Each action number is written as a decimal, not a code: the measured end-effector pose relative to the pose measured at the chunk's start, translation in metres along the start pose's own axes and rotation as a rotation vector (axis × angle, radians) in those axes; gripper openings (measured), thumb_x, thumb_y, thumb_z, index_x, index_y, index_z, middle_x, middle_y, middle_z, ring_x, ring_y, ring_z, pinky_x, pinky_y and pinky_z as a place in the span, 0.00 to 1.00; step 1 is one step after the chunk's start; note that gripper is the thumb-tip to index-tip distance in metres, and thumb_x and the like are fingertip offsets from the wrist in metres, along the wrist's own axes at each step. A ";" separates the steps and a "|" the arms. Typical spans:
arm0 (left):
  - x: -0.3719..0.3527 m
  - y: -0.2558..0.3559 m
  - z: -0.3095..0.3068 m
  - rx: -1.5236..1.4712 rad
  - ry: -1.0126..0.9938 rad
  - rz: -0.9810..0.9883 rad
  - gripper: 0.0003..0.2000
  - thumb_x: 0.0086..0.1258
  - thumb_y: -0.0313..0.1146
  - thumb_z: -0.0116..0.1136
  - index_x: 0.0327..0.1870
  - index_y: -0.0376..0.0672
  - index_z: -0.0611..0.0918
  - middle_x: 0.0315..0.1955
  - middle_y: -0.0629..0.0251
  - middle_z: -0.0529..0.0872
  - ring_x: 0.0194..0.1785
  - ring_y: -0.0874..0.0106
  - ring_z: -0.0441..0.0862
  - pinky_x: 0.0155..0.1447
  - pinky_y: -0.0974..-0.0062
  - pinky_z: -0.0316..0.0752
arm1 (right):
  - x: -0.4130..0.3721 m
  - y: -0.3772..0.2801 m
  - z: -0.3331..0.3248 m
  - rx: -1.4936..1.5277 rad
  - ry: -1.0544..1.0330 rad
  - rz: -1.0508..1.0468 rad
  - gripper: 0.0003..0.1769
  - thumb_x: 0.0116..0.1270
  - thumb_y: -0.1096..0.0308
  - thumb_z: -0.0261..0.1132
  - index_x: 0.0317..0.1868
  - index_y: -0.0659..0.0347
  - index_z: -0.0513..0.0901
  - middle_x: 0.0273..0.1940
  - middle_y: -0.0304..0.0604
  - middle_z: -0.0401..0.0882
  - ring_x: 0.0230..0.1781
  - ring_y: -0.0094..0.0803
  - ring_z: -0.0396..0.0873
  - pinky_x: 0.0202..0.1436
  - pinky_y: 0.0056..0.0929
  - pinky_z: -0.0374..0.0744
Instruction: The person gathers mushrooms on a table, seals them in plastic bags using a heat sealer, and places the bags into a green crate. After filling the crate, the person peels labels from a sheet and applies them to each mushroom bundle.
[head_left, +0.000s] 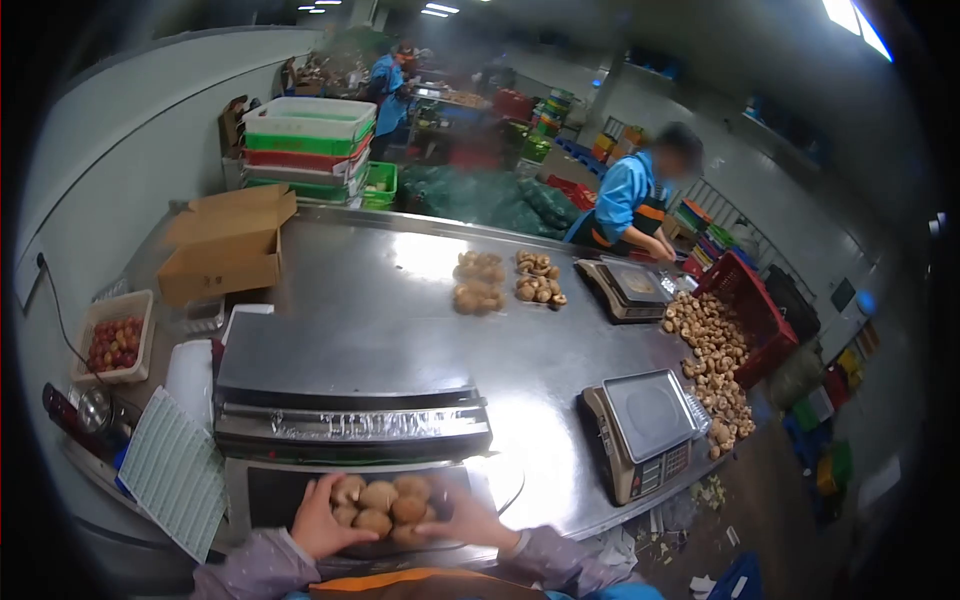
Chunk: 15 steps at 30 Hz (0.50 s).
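Nearest the lens, a clump of mushrooms (385,505) is gripped at the bottom edge of the head view, just in front of a wrapping machine (350,400). Its long axis is laid left to right across the view, with the caps turned upward. The left hand (318,525) is closed on its left end, the right hand (468,520) on its right end. A scale (650,420) is seen to the right on the steel table (400,300), with loose mushrooms (715,360) beyond it.

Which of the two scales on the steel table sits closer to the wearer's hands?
The near scale, just right of the right hand; the far scale stands farther back, before the person in blue.
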<state>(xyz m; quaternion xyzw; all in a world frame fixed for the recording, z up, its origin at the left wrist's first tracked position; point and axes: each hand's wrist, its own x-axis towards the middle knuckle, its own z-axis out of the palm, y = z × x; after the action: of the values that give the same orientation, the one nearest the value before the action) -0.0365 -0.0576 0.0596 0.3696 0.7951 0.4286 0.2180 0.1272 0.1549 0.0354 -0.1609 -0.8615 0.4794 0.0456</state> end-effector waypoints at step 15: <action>0.238 -0.039 -0.082 0.058 0.024 -0.045 0.48 0.38 0.46 0.78 0.65 0.52 0.64 0.53 0.47 0.72 0.57 0.51 0.71 0.63 0.62 0.67 | 0.274 -0.046 -0.089 -0.115 -0.279 0.104 0.45 0.53 0.48 0.72 0.65 0.64 0.64 0.40 0.48 0.79 0.37 0.29 0.79 0.33 0.24 0.78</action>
<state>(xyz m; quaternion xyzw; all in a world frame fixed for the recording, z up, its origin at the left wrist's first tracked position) -0.2576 0.0699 0.0636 0.3526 0.8177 0.4050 0.2072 -0.1219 0.2926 0.1010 -0.1394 -0.8760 0.4486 -0.1088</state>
